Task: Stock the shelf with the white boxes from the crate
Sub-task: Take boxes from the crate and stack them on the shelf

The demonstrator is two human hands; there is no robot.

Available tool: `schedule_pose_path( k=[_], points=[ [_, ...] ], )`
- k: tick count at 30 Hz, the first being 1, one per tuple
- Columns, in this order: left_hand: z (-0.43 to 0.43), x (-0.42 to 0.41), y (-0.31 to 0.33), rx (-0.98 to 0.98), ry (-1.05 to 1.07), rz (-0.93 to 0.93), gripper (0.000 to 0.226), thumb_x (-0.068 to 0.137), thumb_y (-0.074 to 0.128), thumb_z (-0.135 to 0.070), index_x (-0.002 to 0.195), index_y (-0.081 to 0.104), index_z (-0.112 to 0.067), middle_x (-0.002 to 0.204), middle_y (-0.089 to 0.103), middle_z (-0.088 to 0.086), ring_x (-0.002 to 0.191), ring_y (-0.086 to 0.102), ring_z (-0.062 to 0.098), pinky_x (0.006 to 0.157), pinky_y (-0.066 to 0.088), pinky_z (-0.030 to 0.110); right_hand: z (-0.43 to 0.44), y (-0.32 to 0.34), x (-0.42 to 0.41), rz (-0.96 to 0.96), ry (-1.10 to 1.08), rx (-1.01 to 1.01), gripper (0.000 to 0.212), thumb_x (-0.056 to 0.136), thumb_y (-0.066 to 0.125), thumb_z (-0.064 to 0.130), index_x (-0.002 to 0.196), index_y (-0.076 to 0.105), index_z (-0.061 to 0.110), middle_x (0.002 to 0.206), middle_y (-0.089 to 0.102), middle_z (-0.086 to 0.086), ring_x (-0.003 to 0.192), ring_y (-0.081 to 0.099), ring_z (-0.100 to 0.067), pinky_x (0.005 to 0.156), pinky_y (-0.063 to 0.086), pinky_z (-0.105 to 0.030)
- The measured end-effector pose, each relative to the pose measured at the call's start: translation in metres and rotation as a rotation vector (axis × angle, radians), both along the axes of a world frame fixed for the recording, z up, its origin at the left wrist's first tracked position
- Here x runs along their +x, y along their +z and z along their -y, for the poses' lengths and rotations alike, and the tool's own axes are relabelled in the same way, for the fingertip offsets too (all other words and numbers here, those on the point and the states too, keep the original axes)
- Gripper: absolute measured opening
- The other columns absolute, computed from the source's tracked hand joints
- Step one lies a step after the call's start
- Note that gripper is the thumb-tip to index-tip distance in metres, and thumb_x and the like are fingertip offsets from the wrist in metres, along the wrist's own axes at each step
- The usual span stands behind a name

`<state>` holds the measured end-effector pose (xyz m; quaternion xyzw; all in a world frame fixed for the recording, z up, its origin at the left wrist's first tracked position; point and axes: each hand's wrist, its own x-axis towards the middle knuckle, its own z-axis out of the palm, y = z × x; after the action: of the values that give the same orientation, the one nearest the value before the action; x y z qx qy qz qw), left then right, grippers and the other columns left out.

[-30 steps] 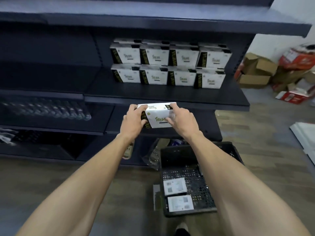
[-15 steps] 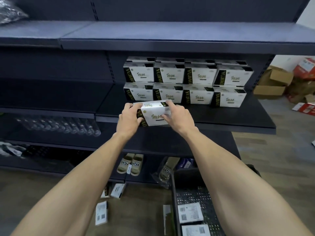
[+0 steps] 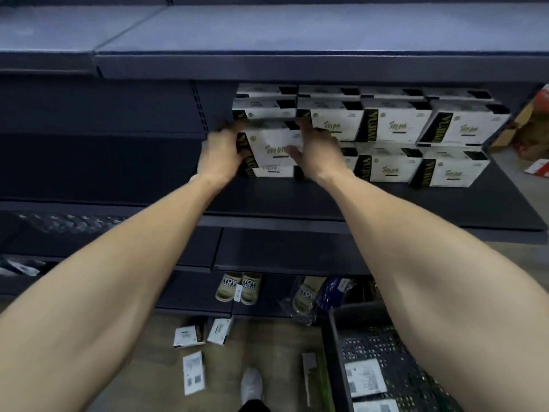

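Observation:
I hold one white box (image 3: 271, 144) with black and gold print between both hands, in front of the left end of the stack on the dark shelf (image 3: 445, 209). My left hand (image 3: 221, 154) grips its left end and my right hand (image 3: 316, 153) grips its right end. Behind it stand stacked white boxes (image 3: 395, 123), two rows high and several wide. A lower box (image 3: 273, 171) shows just under the held one. The black crate (image 3: 395, 361) sits on the floor at the bottom right, with white labels (image 3: 364, 377) lying inside.
An upper shelf (image 3: 297, 59) overhangs the stack closely. Below are sandals (image 3: 237, 286) and bagged goods (image 3: 306, 295) on the bottom shelf. Small packets (image 3: 190, 336) and papers lie on the floor near my shoe (image 3: 252, 385). Cardboard cartons (image 3: 531, 129) stand at the far right.
Both hands have carried the box up and forward from the shelf's front edge to the left end of the stack. The view has moved closer to the shelf.

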<state>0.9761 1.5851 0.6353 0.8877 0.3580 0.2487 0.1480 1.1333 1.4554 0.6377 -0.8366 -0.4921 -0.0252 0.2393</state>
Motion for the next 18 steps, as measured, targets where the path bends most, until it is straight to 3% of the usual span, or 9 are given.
schedule_pose_path(
  k=[5,8,13,18],
  points=[
    [-0.048,0.018,-0.009,-0.038,-0.089,0.055,0.048,0.092,0.065,-0.012,0.137,0.053,-0.025,0.133,0.057,0.009,0.117,0.058,0.028,0.095,0.052,0.044,-0.039,-0.004,0.008,-0.100,-0.047,0.012,0.065,0.093,0.066,0.034,0.147,0.031,0.023,0.119,0.063,-0.015,0.114,0.058,-0.037,0.087,0.048,-0.042],
    [-0.068,0.026,-0.018,-0.030,-0.125,0.063,0.049,0.092,0.063,-0.009,0.137,0.052,-0.023,0.135,0.055,0.009,0.119,0.057,0.025,0.097,0.051,0.039,-0.056,-0.013,0.008,-0.092,-0.084,0.021,0.062,0.094,0.064,0.030,0.146,0.032,0.023,0.122,0.063,-0.015,0.114,0.059,-0.038,0.091,0.049,-0.046],
    [-0.095,0.038,-0.026,0.022,-0.182,0.073,0.047,0.091,0.063,-0.010,0.135,0.050,-0.019,0.137,0.051,0.011,0.120,0.055,0.028,0.096,0.050,0.046,-0.077,-0.022,0.016,-0.077,-0.095,0.091,0.061,0.093,0.066,0.025,0.145,0.035,0.019,0.132,0.059,-0.012,0.117,0.059,-0.034,0.092,0.048,-0.044],
    [-0.105,0.043,-0.035,0.076,-0.189,0.111,0.048,0.089,0.065,-0.009,0.133,0.050,-0.021,0.137,0.044,0.012,0.119,0.052,0.026,0.095,0.051,0.040,-0.086,-0.029,0.024,-0.030,-0.116,0.090,0.058,0.092,0.066,0.028,0.142,0.038,0.019,0.129,0.060,-0.011,0.110,0.061,-0.034,0.087,0.049,-0.043]
  ],
)
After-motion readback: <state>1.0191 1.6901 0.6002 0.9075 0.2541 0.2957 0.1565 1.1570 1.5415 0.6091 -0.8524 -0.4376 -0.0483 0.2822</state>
